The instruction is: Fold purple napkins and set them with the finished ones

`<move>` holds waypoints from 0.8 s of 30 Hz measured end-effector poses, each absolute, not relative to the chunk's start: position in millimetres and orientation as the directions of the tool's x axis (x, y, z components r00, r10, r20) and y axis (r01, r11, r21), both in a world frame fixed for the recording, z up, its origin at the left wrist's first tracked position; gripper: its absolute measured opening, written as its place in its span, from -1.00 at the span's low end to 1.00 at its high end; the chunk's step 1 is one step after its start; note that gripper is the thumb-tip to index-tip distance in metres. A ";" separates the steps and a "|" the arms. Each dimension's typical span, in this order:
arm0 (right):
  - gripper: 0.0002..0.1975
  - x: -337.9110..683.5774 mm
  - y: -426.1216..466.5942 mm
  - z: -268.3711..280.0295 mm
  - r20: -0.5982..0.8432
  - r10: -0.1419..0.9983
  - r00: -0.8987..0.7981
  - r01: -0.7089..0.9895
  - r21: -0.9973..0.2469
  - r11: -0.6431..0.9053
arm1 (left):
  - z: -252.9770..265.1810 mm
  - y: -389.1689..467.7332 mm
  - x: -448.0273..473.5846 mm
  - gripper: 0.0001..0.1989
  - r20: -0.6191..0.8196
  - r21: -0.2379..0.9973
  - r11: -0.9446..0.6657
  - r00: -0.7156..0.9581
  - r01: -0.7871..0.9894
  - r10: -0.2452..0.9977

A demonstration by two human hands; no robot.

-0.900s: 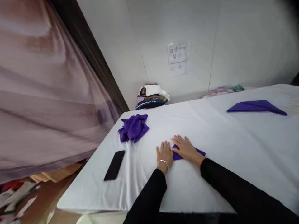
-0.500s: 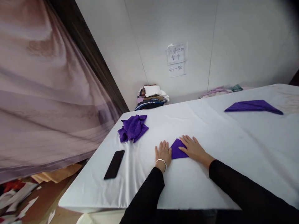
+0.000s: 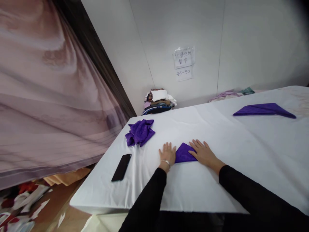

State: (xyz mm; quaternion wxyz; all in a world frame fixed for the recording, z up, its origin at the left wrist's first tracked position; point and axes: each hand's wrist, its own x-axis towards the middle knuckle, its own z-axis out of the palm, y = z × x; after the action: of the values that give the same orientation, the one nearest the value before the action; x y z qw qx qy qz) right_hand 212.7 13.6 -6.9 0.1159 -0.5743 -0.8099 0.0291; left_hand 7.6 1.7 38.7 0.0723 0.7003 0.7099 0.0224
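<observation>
A folded purple napkin [image 3: 184, 153] lies flat on the white-covered table [image 3: 207, 193], its peak pointing away from me. At its left corner rests my left hand [image 3: 167, 154], palm down with fingers spread and a silver bangle at the wrist. My right hand [image 3: 203, 153] lies flat over the right end of the cloth, fingers apart, hiding that corner. Farther left sits a crumpled purple cloth heap [image 3: 140, 132]. Toward the far right edge lies another folded purple napkin [image 3: 264, 110], long and low in shape.
A black phone [image 3: 121, 167] lies near the table's left edge. Behind the table are a stack of folded clothes [image 3: 158, 102] and a wall with handwritten paper signs [image 3: 184, 63]. A pinkish curtain [image 3: 48, 96] hangs at left, with fabrics and scraps on the floor below.
Both hands have moved slightly apart over the napkin, the left one leftward and the right one rightward, so more purple shows between them. The camera view has shifted a little.
</observation>
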 end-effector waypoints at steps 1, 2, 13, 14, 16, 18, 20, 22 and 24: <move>-0.36 212.9 13.5 -7.0 0.158 0.936 -0.314 0.924 -0.173 0.340 | 38.5 5.0 24.7 -0.48 -0.011 0.139 -0.046 0.048 0.989 0.999; -0.38 213.2 13.4 -7.2 0.162 0.935 -0.316 0.925 -0.166 0.342 | 37.2 7.8 42.0 -0.46 0.032 0.151 -0.131 0.127 0.980 0.991; -0.45 214.2 14.4 -12.7 0.198 0.927 -0.317 0.928 -0.138 0.347 | 13.1 12.7 60.1 -0.31 0.007 0.121 -0.202 0.203 0.972 0.979; -0.43 214.2 14.5 -12.6 0.203 0.925 -0.320 0.926 -0.139 0.351 | 13.2 11.7 54.0 -0.29 0.009 0.120 -0.188 0.188 0.975 0.982; -0.40 214.1 14.5 -11.9 0.210 0.921 -0.327 0.922 -0.143 0.360 | 13.8 9.3 42.9 -0.28 0.009 0.122 -0.155 0.155 0.980 0.988; -0.39 214.0 14.1 -10.9 0.208 0.921 -0.330 0.920 -0.147 0.363 | 14.6 6.6 33.0 -0.28 -0.008 0.126 -0.124 0.126 0.984 0.992; -0.39 214.0 13.6 -9.8 0.200 0.923 -0.328 0.920 -0.152 0.360 | 15.3 3.6 23.2 -0.30 -0.027 0.128 -0.101 0.106 0.987 0.994; -0.39 214.0 13.3 -9.3 0.191 0.925 -0.327 0.920 -0.159 0.358 | 15.7 -0.1 13.6 -0.32 -0.028 0.119 -0.083 0.087 0.989 0.996; -0.38 214.2 13.5 -9.4 0.184 0.927 -0.328 0.919 -0.166 0.358 | 16.3 -4.4 4.7 -0.34 -0.021 0.103 -0.065 0.067 0.993 0.998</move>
State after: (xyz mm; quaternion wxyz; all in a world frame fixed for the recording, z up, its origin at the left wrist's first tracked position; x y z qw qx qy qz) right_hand 214.2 13.5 -9.4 0.1239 -0.5664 -0.8146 0.0160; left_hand 4.7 -4.4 16.3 0.0449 0.7292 0.6823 0.0277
